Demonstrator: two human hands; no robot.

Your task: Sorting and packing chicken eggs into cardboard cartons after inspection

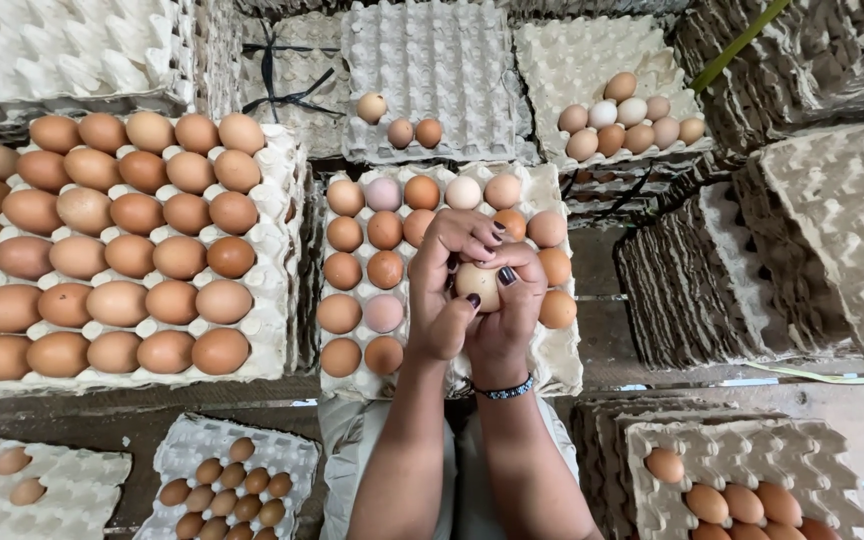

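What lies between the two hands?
In the head view, a pale egg sits clasped between the left hand and right hand, over a part-filled egg tray.

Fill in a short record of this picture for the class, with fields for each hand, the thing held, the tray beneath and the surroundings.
left hand: left hand wraps the egg from the left
right hand: right hand cups it from the right, beaded bracelet at the wrist
held thing: one pale egg
tray beneath: part-filled egg tray
surroundings: full tray of brown eggs, stacked empty trays
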